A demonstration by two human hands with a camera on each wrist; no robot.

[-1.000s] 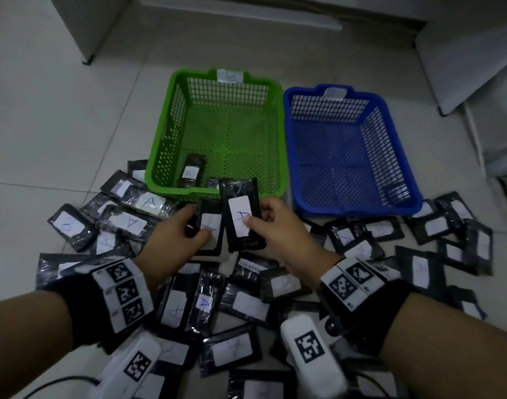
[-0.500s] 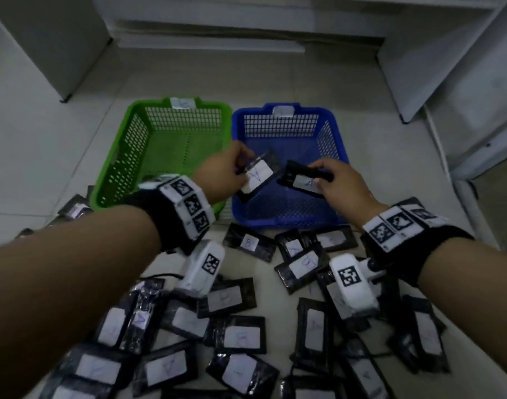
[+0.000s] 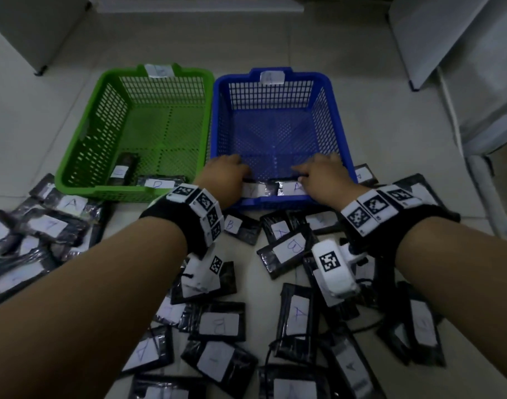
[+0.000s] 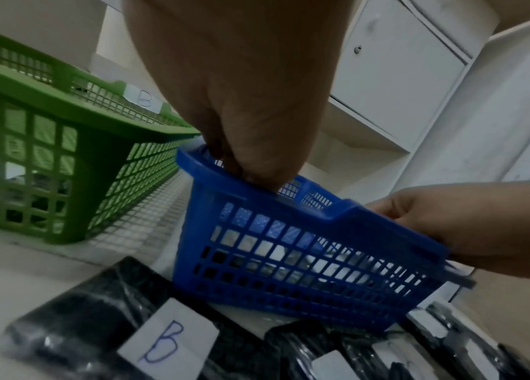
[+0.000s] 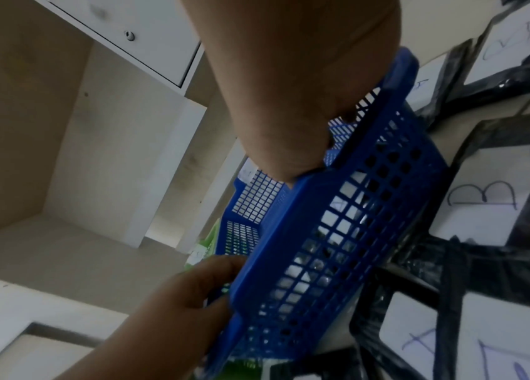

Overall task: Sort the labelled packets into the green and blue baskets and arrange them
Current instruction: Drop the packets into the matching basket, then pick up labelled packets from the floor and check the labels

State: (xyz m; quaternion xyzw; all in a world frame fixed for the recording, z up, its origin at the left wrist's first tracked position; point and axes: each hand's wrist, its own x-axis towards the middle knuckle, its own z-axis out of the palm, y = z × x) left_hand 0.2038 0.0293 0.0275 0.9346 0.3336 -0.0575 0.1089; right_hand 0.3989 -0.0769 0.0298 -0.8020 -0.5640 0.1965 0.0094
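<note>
The green basket and the blue basket stand side by side on the floor. Both my hands reach over the blue basket's near wall. My left hand curls over the top edge of one black A packet. My right hand pinches the top edge of a second A packet beside it. Both packets stand against the near wall. The wrist views show the fingers dipping inside the blue basket, fingertips hidden. Two B packets lie in the green basket's near end.
Several black labelled packets are strewn over the tiled floor around and under my forearms, one marked B just before the blue basket. White cabinets stand behind and to the right. A thin black cable runs among the packets.
Both hands carried their A packets from above the floor pile over to the blue basket, then lowered them down against its near wall.
</note>
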